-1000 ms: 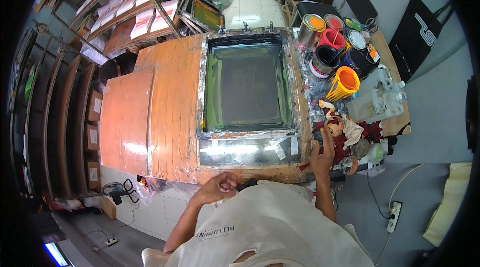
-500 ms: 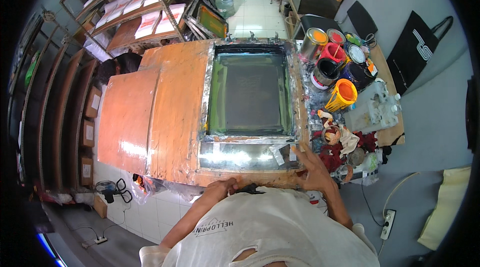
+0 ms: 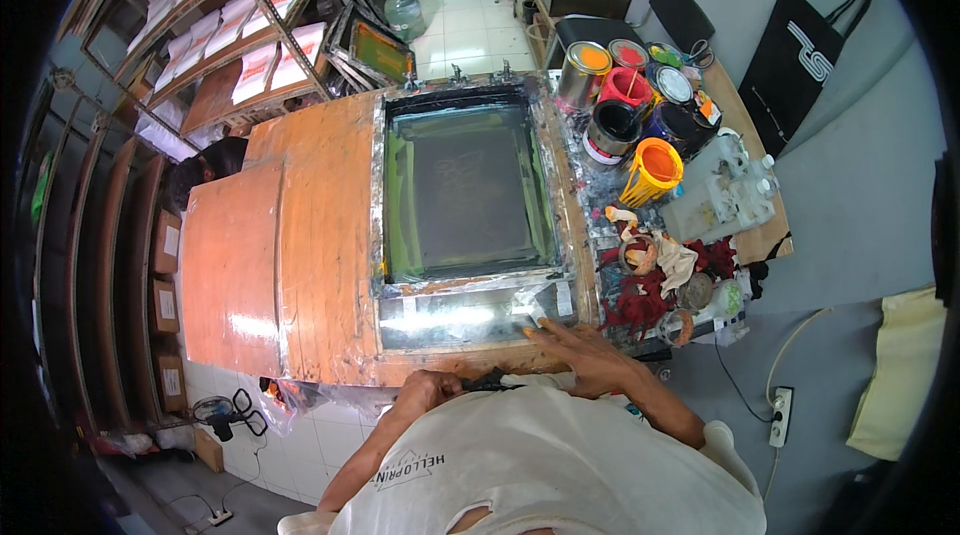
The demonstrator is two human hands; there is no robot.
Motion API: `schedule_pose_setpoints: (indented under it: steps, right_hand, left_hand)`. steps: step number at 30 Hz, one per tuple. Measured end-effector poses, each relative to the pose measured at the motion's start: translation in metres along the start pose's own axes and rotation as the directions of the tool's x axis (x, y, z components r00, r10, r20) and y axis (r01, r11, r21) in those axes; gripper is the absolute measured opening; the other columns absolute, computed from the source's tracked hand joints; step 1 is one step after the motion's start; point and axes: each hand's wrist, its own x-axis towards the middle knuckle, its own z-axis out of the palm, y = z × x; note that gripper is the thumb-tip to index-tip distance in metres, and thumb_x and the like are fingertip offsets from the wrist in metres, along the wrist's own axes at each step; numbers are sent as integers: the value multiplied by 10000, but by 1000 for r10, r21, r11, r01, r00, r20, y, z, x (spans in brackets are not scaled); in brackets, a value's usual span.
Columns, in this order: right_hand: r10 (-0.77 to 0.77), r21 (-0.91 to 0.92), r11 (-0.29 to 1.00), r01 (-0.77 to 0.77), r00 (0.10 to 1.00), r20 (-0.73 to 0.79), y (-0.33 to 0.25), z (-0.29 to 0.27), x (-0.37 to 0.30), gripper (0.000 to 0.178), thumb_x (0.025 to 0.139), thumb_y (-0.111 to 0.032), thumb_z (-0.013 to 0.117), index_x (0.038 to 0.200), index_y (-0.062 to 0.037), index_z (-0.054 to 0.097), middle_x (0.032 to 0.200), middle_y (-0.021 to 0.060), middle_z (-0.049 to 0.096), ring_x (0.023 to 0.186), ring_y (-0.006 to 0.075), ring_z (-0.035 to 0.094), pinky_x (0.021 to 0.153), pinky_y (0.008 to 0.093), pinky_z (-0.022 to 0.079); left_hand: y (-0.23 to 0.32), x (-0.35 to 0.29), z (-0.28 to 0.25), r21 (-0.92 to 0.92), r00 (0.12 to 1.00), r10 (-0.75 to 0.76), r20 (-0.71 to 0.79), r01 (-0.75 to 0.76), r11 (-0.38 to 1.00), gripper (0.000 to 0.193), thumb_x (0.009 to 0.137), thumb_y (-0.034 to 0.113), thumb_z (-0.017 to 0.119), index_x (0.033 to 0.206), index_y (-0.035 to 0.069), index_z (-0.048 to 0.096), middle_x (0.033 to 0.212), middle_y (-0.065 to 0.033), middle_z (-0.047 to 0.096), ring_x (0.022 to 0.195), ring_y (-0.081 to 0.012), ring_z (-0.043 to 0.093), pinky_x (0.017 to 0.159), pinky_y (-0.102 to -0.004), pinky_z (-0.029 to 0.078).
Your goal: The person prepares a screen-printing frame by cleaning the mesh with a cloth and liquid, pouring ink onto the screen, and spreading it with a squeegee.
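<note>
A framed printing screen (image 3: 465, 195) with a green border and dark grey middle lies on the wooden table (image 3: 325, 265). In front of it runs a shiny glass-like strip (image 3: 450, 320) with bits of clear tape (image 3: 528, 301) on its right part. My right hand (image 3: 582, 359) reaches over the strip's near right edge, fingers stretched out and holding nothing visible. My left hand (image 3: 428, 390) is curled closed at the table's front edge, beside a small black thing (image 3: 485, 381) against my shirt. What lies within its fingers is hidden.
Right of the screen stand open paint cans (image 3: 612, 130), a yellow tub of orange ink (image 3: 655, 170), stained rags (image 3: 650, 290) and clear plastic bottles (image 3: 725, 190). A board (image 3: 230, 265) lies at left. Beyond it, a person's dark head (image 3: 195, 175) shows beside the shelves.
My right hand has moved left and closer to my body, away from the strip's right corner. My left hand stays by the front edge. The whole view has shifted and turned slightly.
</note>
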Motion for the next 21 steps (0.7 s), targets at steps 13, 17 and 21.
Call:
schedule_pose_setpoints:
  steps: [13,17,21]
  right_hand:
    - [-68,-159,986,58,996,-58,2,20,3,982,816,-316,775,1605,-143,217,1598,247,302,1390,390,423,1158,559,249]
    - [-194,-273,949,156,974,-120,1,4,8,945,805,-305,781,1584,-119,281,1564,247,366,1351,381,476,1148,541,275]
    - [-18,215,970,110,920,-391,22,7,20,871,794,-239,795,1539,-77,374,1510,221,458,1299,354,527,1114,462,363]
  left_hand:
    - [27,30,27,143,980,195,-43,-187,972,174,882,239,712,849,73,675,785,-152,687,701,-350,670,625,-430,513]
    - [26,34,27,118,968,226,-106,-214,970,193,911,259,716,888,70,687,778,-126,679,678,-310,655,615,-397,505]
    - [33,41,3,-260,997,-67,-42,54,964,165,958,219,698,947,55,712,757,-51,688,652,-171,628,610,-324,500]
